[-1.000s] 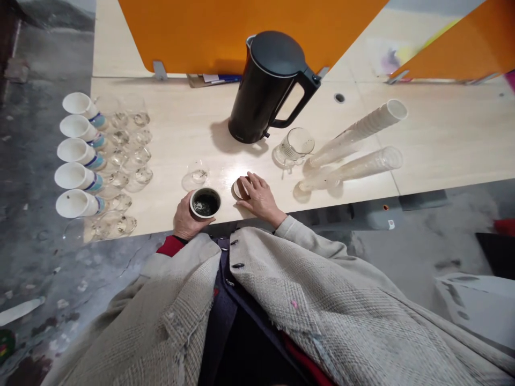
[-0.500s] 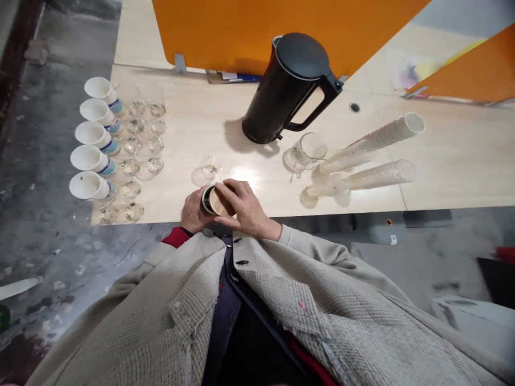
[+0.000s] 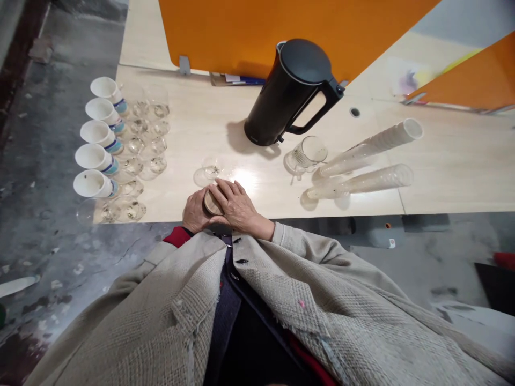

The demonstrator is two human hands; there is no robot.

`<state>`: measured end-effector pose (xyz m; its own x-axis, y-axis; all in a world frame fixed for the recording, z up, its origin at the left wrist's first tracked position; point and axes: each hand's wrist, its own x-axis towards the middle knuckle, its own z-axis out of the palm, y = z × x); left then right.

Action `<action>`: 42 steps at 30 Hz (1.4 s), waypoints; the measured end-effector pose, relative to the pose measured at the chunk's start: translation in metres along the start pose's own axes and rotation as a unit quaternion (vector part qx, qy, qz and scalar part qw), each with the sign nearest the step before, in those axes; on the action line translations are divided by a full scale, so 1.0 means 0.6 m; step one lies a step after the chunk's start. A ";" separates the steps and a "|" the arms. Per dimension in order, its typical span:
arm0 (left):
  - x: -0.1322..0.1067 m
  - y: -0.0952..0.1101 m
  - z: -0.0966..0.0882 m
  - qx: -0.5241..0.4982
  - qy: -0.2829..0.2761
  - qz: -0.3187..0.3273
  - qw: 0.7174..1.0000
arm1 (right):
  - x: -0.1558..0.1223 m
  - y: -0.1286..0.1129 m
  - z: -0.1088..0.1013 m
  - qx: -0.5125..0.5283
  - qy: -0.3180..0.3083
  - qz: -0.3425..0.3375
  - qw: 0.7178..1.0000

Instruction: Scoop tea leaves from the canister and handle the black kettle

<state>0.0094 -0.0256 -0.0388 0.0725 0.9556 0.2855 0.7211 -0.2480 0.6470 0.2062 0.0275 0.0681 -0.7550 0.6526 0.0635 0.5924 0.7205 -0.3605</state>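
At the table's front edge, my left hand is wrapped round a small jar whose body is mostly hidden by my fingers. Its round wooden lid lies over the mouth. My right hand is closed over the lid from the right, fingers pressed on its top. Just beyond my hands stands a clear plastic cup with a few dark leaf bits at its bottom. Off to the right is a ribbed glass with leaf bits inside, and behind it a black electric kettle.
At left, a column of white-and-blue paper cups stands beside rows of clear cups holding leaf bits. Two long stacks of plastic cups are on the right. An orange divider bounds the back; the table ends before my coat.
The wooden lid was tilted with the jar's dark rim showing; now it lies flatter over the mouth. My right hand has shifted slightly left, further over the lid.
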 end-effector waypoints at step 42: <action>0.008 0.029 -0.027 0.026 -0.106 0.010 0.994 | 0.317 0.207 -0.020 0.056 0.104 0.069 0.991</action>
<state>0.0110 -0.0277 -0.0148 0.2273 0.9638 0.1397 0.7521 -0.2648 0.6035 0.1393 0.2439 0.0463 -0.5878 0.7857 0.1928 0.6425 0.5982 -0.4789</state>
